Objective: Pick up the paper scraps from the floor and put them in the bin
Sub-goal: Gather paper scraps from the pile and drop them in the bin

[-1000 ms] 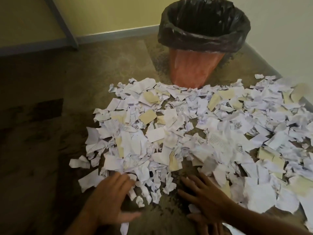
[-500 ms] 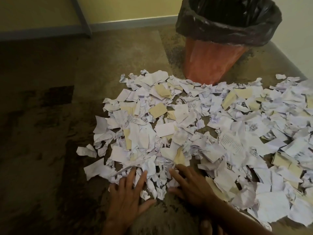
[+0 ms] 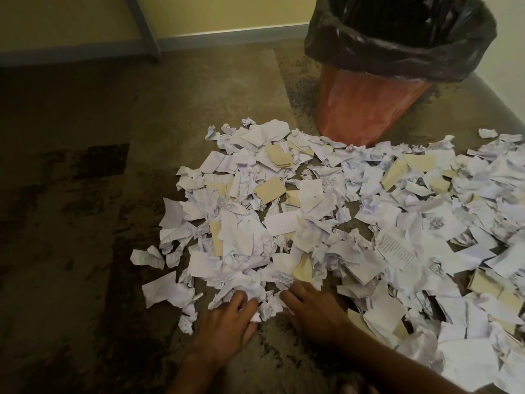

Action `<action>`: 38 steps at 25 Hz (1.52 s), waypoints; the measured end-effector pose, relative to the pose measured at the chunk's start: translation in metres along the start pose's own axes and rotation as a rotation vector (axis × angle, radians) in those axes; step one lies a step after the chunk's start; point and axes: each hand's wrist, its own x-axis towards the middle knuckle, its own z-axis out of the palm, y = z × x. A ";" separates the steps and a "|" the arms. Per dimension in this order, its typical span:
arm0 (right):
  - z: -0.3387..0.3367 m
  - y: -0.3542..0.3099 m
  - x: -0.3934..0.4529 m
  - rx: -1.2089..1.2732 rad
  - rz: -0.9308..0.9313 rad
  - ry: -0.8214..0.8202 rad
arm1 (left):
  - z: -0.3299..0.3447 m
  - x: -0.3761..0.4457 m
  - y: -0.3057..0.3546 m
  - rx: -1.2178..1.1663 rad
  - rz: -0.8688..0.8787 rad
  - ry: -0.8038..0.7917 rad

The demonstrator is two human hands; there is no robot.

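Observation:
A wide heap of torn white and tan paper scraps (image 3: 326, 223) covers the floor from the middle to the right edge. Behind it stands an orange bin (image 3: 366, 109) lined with a black bag (image 3: 397, 44), its mouth open. My left hand (image 3: 227, 322) lies at the near edge of the heap, fingertips pushed in among crumpled scraps. My right hand (image 3: 315, 311) lies close beside it, fingers on the scraps at the same edge. Neither hand visibly grips a scrap; the fingertips are partly hidden by paper.
The floor (image 3: 85, 223) is brown and blotchy, bare to the left of the heap. A yellow wall with a blue skirting (image 3: 227, 35) runs along the back, with a grey upright (image 3: 142, 27) at the back left. A pale wall (image 3: 511, 66) lies right of the bin.
Both hands have slid forward into the near edge of the heap and come closer together. The view has shifted, so bin and heap sit further right.

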 end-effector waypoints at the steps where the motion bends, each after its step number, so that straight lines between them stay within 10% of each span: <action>1: -0.002 0.002 -0.001 0.002 -0.015 0.004 | -0.001 0.001 -0.002 -0.034 0.007 0.017; 10: -0.092 0.019 -0.024 0.344 0.136 0.203 | -0.067 0.019 0.014 -0.483 0.030 0.258; 25: -0.412 0.195 0.087 0.577 0.501 1.203 | -0.336 0.326 0.141 -1.146 -0.004 0.866; 30: -0.425 0.259 0.135 0.409 0.704 0.932 | -0.349 0.438 0.169 -1.160 -0.242 0.853; 35: -0.416 0.270 0.142 0.329 0.840 0.483 | -0.336 0.475 0.175 -1.280 -0.445 0.249; 38: -0.415 0.266 0.135 0.298 0.852 0.454 | -0.329 0.462 0.166 -1.181 -0.350 0.222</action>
